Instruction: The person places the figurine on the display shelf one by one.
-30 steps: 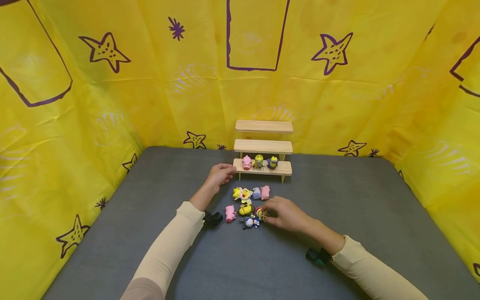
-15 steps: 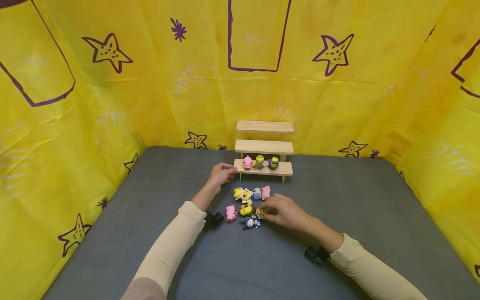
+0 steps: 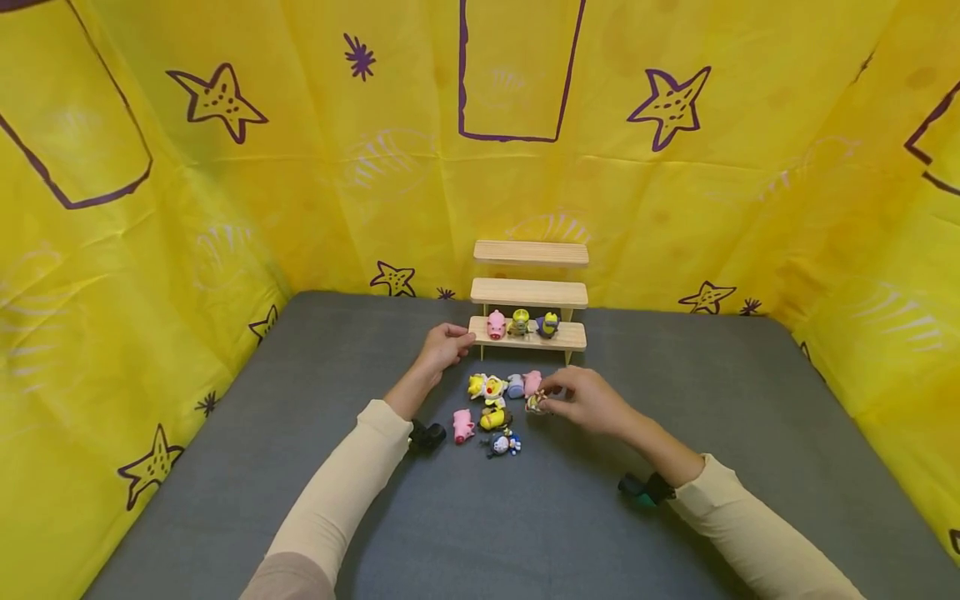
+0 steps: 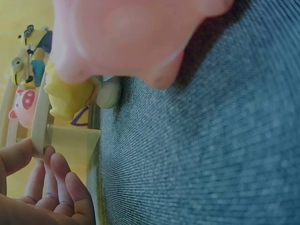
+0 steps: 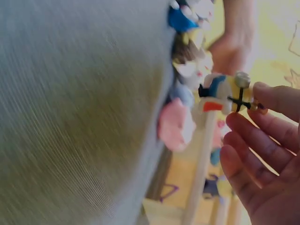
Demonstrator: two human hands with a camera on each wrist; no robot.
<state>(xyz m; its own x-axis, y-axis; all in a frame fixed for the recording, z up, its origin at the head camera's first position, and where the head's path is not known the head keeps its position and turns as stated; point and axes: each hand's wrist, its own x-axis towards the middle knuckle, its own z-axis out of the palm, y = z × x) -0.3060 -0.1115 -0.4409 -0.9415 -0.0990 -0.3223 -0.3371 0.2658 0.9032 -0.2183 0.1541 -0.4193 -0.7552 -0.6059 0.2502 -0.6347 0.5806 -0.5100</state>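
Observation:
My left hand (image 3: 442, 348) pinches the left end of the lowest board of a three-tier wooden display shelf (image 3: 528, 292), thumb above and fingers below. On that board stand a pink pig figurine (image 3: 497, 325) and two minion figurines (image 3: 548, 325). Between thumb and fingertips, my right hand (image 3: 588, 400) holds another minion figurine (image 5: 225, 96) with a strapped goggle, white and blue clothing and a red patch. It hangs above the grey cloth, just in front of a lying pink pig (image 3: 532, 382).
Several loose figurines lie before the shelf: a yellow-and-white one (image 3: 492, 388), a grey-blue one (image 3: 515, 386), a yellow-and-brown one (image 3: 494, 418), a dark-and-blue one (image 3: 502, 444) and a pink pig (image 3: 462, 426). Yellow patterned cloth (image 3: 390, 192) walls the table's back and sides.
My right hand has lifted the minion figurine from the pile's right side and carried it a little away and to the right. The left hand keeps its hold on the shelf.

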